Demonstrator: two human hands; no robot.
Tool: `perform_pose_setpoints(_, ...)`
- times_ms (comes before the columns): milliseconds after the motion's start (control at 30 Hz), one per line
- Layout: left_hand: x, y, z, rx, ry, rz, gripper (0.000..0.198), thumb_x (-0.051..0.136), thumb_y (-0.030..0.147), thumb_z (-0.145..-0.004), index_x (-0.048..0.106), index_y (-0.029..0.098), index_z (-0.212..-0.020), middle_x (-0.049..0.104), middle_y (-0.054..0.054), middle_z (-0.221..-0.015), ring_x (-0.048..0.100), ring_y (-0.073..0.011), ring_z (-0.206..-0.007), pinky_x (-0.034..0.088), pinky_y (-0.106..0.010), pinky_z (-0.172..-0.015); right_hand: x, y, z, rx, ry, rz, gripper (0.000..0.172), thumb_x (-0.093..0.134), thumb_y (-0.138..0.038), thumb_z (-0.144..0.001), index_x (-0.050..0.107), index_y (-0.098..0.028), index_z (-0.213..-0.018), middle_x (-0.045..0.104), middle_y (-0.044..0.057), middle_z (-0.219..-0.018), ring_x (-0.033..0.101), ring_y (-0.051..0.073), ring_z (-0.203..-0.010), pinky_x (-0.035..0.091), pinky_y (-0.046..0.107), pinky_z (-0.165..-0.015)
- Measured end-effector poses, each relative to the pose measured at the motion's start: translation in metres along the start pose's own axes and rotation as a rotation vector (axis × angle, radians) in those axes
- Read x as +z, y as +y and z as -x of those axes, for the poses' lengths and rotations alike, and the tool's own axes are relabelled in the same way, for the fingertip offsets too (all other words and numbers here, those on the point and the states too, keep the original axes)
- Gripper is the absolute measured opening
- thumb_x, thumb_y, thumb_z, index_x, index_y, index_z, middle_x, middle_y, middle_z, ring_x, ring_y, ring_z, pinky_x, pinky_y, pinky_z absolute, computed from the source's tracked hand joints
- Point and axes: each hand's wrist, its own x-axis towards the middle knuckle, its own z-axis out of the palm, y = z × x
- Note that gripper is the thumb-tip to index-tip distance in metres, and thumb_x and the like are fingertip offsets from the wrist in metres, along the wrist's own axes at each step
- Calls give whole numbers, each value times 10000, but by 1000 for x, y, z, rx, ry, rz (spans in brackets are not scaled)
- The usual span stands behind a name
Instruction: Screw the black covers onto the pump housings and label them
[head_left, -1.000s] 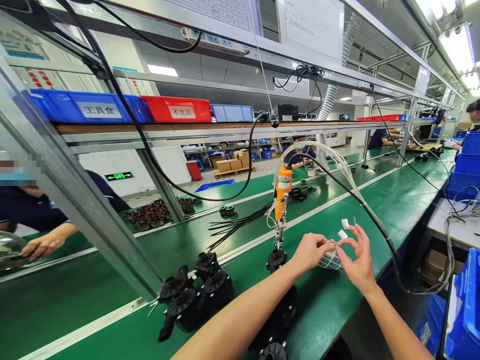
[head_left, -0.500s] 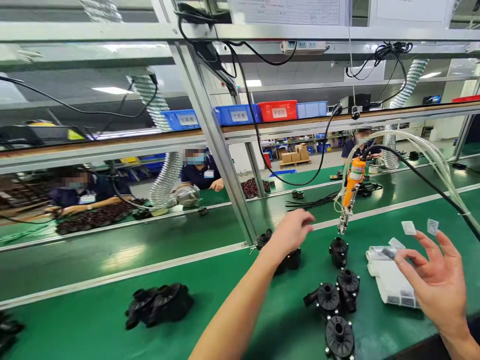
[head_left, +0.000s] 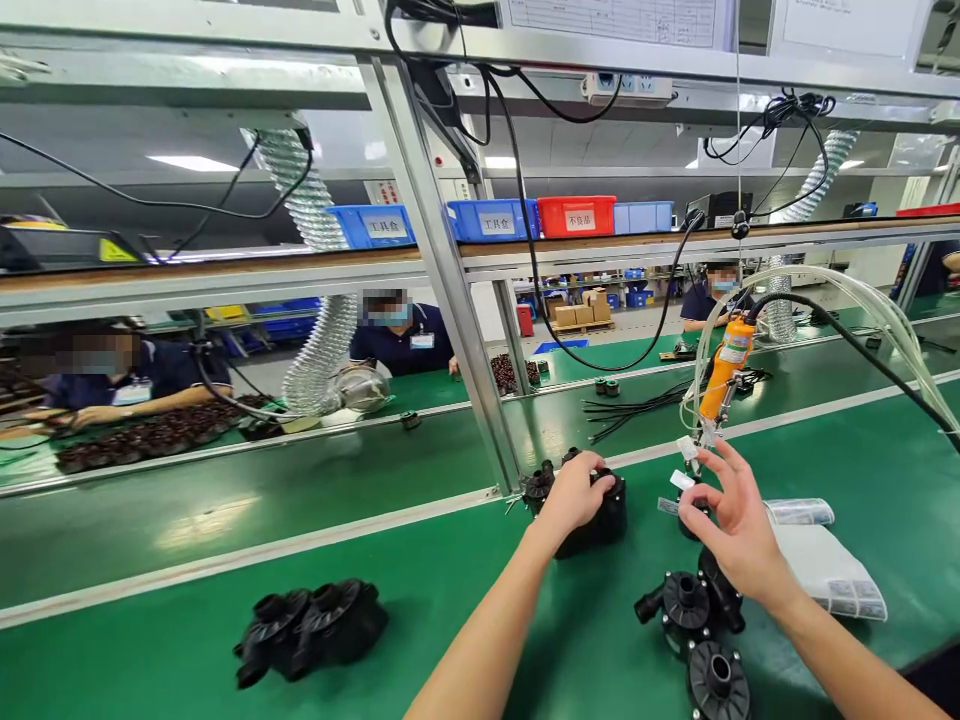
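My left hand (head_left: 579,498) reaches to a group of black plastic pump housings (head_left: 600,525) beside the metal post. Its fingers curl over the top of one housing, and the fingertips are partly hidden. To the right, my right hand (head_left: 742,545) is raised with several small label stickers (head_left: 686,447) at its fingertips. Thumb and index finger pinch one clear label (head_left: 667,506), while the other fingers are spread. Below that hand stand more black pump housings (head_left: 686,600), one partly covered by it. White label sheets (head_left: 832,570) lie on the green bench behind my right wrist.
An orange pneumatic screwdriver (head_left: 726,370) hangs above the bench with a hose and cable. Another pair of housings (head_left: 315,625) sits at left. A slanting metal post (head_left: 457,280) rises beside my left hand. Co-workers sit across the bench.
My left hand has lowered onto a pump housing near the post. My right hand has moved left with the labels, away from the sheets to above the housings. The view has shifted slightly.
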Motion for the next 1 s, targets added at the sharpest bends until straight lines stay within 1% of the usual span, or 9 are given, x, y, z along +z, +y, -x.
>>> perform_pose_setpoints(100, 1, 7, -1, 9, 11, 149, 157, 557, 340, -946, 610, 195, -915, 693, -39, -883, 632, -193, -801, 472, -286, -702, 2, -3, -3, 7, -30, -28, 716, 726, -356, -931, 325, -430, -1519, 397, 85, -1504, 621, 106, -841, 593, 369, -812)
perform_pose_setpoints(167, -1, 15, 1, 9, -20, 339, 264, 529, 445, -954, 544, 207, -843, 596, 18, -731, 533, -149, -642, 388, -252, -586, 4, -6, -3, 9, -53, -50, 707, 716, -363, -941, 321, -429, -1523, 389, 82, -1489, 601, 104, -840, 585, 351, -796)
perform_pose_setpoints(233, -3, 23, 4, 19, -75, 538, 341, 556, 526, -924, 516, 209, -806, 522, 46, -680, 449, -127, -596, 322, -241, -559, 6, -10, -3, 14, -77, -74, 705, 710, -371, -946, 315, -426, -1527, 384, 81, -1474, 586, 106, -838, 580, 352, -804)
perform_pose_setpoints(300, -5, 30, 7, 42, -134, 635, 383, 599, 571, -888, 532, 202, -809, 525, 41, -700, 440, -126, -618, 318, -240, -577, 6, -13, -3, 32, -106, -91, 714, 708, -378, -947, 299, -431, -1530, 377, 83, -1469, 582, 111, -841, 579, 360, -818)
perform_pose_setpoints(433, -7, 35, 11, 43, -189, 645, 416, 630, 597, -871, 556, 191, -817, 573, 13, -748, 454, -133, -648, 334, -249, -594, 6, -14, -3, 67, -177, -69, 734, 691, -382, -961, 237, -461, -1533, 358, 90, -1476, 597, 119, -854, 574, 367, -821)
perform_pose_setpoints(567, -9, 38, 13, 26, -183, 639, 411, 626, 583, -877, 537, 191, -789, 539, 29, -720, 410, -122, -632, 313, -247, -583, 7, -12, -3, 54, -245, 17, 768, 663, -369, -976, 162, -481, -1546, 340, 106, -1488, 614, 119, -840, 578, 387, -813)
perform_pose_setpoints(700, -11, 42, 14, 12, -194, 623, 413, 632, 584, -861, 538, 189, -785, 516, 41, -704, 404, -120, -631, 308, -250, -587, 8, -9, -2, 17, -228, 126, 813, 680, -350, -957, 145, -432, -1564, 409, 112, -1427, 638, 141, -907, 568, 437, -928)
perform_pose_setpoints(800, -11, 43, 14, 0, -198, 624, 420, 637, 593, -853, 544, 188, -793, 524, 40, -705, 411, -119, -626, 307, -250, -586, 9, -7, -2, -6, -209, 164, 845, 692, -348, -943, 134, -400, -1575, 453, 116, -1383, 649, 159, -954, 562, 450, -961)
perform_pose_setpoints(1000, -10, 42, 15, 7, -192, 625, 399, 638, 569, -863, 552, 182, -808, 567, 27, -725, 439, -122, -632, 326, -252, -598, 10, -4, -1, -62, -181, 221, 809, 675, -338, -951, 150, -386, -1565, 410, 140, -1447, 668, 161, -957, 537, 495, -1017)
